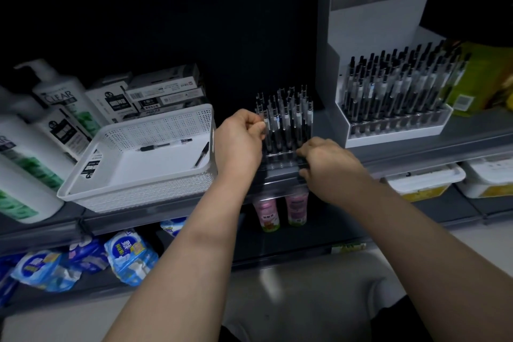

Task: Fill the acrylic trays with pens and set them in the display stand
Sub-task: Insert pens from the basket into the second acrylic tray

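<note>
Centrally | acrylic tray sat at the shelf edge; upright pens stood in it | left hand pinched one pen at the tray's left side, thumb against forefinger | right hand had fingers curled over the tray's front-right edge | display stand stood just right; white basket left

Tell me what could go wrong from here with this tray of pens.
1. The tray sits at the shelf front edge; a tug by the right hand could tip it off.
2. The left hand, pinching one pen, may knock its upright neighbours askew.
</note>
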